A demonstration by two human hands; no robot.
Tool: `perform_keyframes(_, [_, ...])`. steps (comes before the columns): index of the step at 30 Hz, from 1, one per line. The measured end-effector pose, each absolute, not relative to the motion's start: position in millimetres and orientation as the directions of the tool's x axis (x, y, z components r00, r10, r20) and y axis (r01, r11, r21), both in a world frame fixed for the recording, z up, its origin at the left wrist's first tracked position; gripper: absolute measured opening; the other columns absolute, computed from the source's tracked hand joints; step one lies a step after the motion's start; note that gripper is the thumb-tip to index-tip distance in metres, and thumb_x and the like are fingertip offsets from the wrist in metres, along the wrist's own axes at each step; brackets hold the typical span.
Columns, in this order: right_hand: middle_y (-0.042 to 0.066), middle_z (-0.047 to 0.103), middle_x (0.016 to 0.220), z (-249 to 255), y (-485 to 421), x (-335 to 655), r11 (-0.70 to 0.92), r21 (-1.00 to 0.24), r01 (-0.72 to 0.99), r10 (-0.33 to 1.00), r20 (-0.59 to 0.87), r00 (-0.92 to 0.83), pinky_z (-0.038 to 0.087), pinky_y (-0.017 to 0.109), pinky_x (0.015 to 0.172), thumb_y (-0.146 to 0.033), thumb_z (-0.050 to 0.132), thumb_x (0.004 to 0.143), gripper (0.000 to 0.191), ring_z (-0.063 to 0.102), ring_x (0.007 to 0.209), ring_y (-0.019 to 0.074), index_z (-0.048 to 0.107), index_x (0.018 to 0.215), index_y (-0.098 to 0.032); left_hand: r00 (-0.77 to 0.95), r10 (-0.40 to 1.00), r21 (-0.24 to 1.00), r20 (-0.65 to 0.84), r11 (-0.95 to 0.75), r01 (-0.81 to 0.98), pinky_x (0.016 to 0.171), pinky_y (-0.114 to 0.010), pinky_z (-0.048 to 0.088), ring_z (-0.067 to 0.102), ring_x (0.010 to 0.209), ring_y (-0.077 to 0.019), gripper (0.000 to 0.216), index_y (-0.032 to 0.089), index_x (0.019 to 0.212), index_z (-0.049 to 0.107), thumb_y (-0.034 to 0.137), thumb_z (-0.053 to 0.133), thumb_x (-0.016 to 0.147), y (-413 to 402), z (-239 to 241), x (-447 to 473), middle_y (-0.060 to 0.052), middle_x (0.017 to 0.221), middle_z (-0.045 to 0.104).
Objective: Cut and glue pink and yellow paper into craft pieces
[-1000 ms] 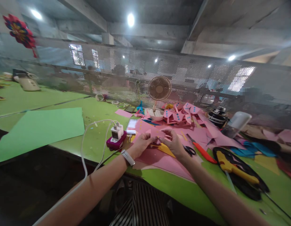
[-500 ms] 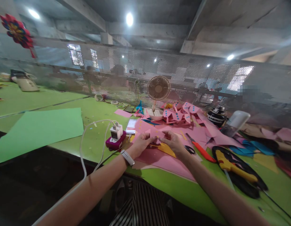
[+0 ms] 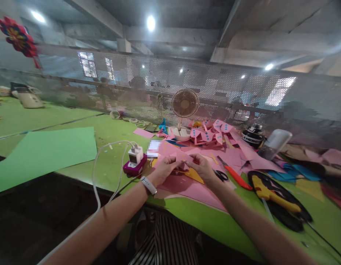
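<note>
My left hand (image 3: 164, 170) and my right hand (image 3: 202, 167) meet over the green table (image 3: 109, 162), both pinching a small folded pink paper piece (image 3: 183, 157) between thumb and fingers. A white band sits on my left wrist. Beneath my hands lie large pink paper sheets (image 3: 198, 189) and a yellow paper triangle (image 3: 194, 175). Red-handled scissors (image 3: 231, 172) rest just right of my right hand.
A pile of folded pink pieces with blue dots (image 3: 211, 134) and a small desk fan (image 3: 184, 106) stand behind. A white charger on a magenta block (image 3: 135, 160) with a white cable is at left. A yellow glue gun (image 3: 272, 193), a green sheet (image 3: 46, 151) and mesh fence (image 3: 214, 92) surround.
Both hands stay pinched on the pink piece, with only slight finger shifts. The view has drifted a little.
</note>
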State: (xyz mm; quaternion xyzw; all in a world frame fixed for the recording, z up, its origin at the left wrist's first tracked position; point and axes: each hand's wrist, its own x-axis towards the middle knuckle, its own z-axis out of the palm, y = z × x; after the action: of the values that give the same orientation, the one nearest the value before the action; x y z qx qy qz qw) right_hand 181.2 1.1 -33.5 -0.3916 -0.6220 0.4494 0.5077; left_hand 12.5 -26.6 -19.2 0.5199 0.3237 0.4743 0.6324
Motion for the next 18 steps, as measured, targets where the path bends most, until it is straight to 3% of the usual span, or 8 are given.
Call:
perform_keyframes(10, [0.003, 0.067, 0.082, -36.3, 0.5, 180.6, 0.295, -0.954, 0.053, 0.948, 0.285, -0.143, 0.047, 0.031, 0.069, -0.038, 0.070, 0.063, 0.033, 0.059, 0.074, 0.0184, 0.061, 0.089, -0.018, 0.334, 0.939, 0.969, 0.085, 0.000, -0.246, 0.064, -0.024, 0.047, 0.063, 0.064, -0.0141, 0.029, 0.012, 0.070, 0.061, 0.039, 0.072, 0.067, -26.7, -18.5, 12.0, -0.004, 0.069, 0.067])
perform_keyframes(18, [0.003, 0.066, 0.080, -31.5, -3.4, 180.3, 0.311, -0.949, 0.047, 0.942, 0.302, -0.145, 0.046, 0.029, 0.066, -0.037, 0.069, 0.064, 0.032, 0.058, 0.071, 0.0168, 0.061, 0.089, -0.017, 0.312, 0.947, 0.969, 0.079, 0.001, -0.248, 0.060, -0.024, 0.045, 0.059, 0.058, -0.0117, 0.029, 0.014, 0.067, 0.057, 0.038, 0.073, 0.065, -28.3, -16.0, 13.8, 0.001, 0.062, 0.062])
